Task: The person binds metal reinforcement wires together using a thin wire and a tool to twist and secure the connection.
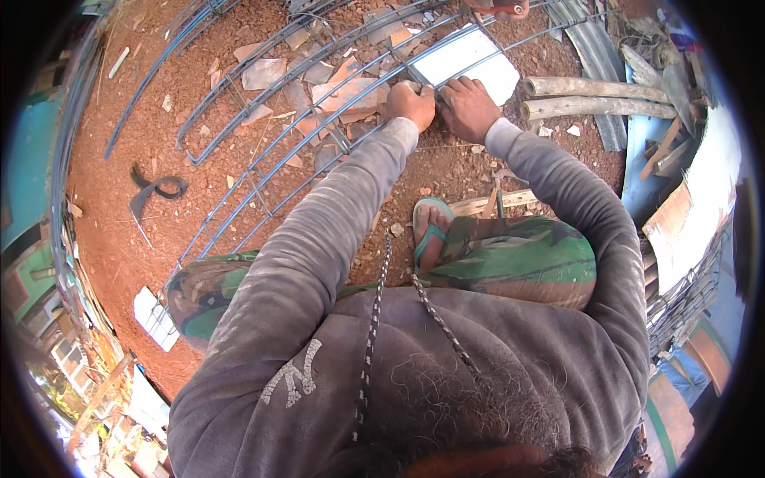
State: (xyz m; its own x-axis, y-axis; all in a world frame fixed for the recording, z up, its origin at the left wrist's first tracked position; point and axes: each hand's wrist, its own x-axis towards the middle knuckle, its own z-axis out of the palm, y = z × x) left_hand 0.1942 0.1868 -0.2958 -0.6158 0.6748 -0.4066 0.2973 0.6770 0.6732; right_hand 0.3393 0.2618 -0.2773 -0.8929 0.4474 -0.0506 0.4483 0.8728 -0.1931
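My left hand (411, 106) is closed round a thin steel bar of a long reinforcement frame (300, 145). Close beside it, my right hand (470, 110) has its fingers bent down at the same bar, by the near edge of a white slab (468, 64). Whatever its fingertips pinch is hidden under them. The frame is made of long blue-grey bars joined by cross ties, and it slants from the lower left to the upper right. Part of it passes over the white slab.
Broken tile pieces (351, 95) lie on red soil under the bars. Two wooden poles (598, 107) and corrugated sheet (594, 64) are at right. A black strip (159, 188) curls at left. A hammer-like tool (500, 195) lies near my sandalled foot (431, 231).
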